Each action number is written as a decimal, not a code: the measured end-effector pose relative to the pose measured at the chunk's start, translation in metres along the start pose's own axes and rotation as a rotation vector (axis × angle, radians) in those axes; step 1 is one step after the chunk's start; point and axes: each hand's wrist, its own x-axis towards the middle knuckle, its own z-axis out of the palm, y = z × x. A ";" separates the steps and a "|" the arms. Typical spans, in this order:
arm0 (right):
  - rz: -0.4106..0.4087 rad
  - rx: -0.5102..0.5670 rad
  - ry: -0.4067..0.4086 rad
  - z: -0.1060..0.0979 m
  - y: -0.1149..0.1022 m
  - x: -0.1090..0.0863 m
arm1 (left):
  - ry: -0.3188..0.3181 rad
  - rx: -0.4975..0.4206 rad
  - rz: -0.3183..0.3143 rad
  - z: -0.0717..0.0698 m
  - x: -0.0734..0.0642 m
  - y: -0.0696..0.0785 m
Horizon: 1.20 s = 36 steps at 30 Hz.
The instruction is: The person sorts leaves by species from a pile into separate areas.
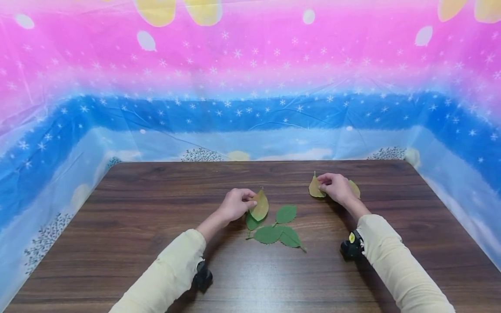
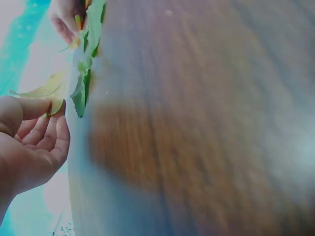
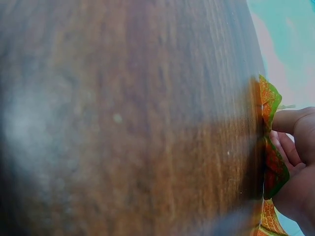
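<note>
My left hand pinches a yellow-green leaf between thumb and fingers, stem end pointing away. In the left wrist view that leaf is raised off the table beside the fingertips. Under it, partly hidden, lies a green leaf. Farther right, my right hand has its thumb and fingertips at the edge of a yellowish leaf and pinches it. Another yellowish leaf shows partly from behind that hand. Seen from the right wrist, red-and-green leaf surfaces stand close by the thumb.
Several green leaves with toothed edges lie mid-table, among them a single leaf and an overlapping pair. The dark wooden table ends at a patterned cloth behind and at both sides. Each wrist carries a black camera.
</note>
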 end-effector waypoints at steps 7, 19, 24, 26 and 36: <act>0.005 0.000 0.003 0.000 0.001 0.000 | -0.014 -0.130 -0.092 0.003 0.011 0.007; -0.012 -0.007 0.001 -0.001 0.004 -0.001 | 0.007 -0.251 -0.077 0.020 0.031 0.022; -0.009 -0.021 0.007 -0.001 0.004 -0.001 | 0.020 -0.263 -0.078 0.027 0.042 0.031; -0.011 -0.027 0.005 0.000 0.003 0.000 | 0.022 -0.258 -0.083 0.029 0.048 0.035; 0.002 -0.023 -0.005 0.001 -0.001 0.000 | 0.009 -0.285 -0.145 0.052 0.070 0.055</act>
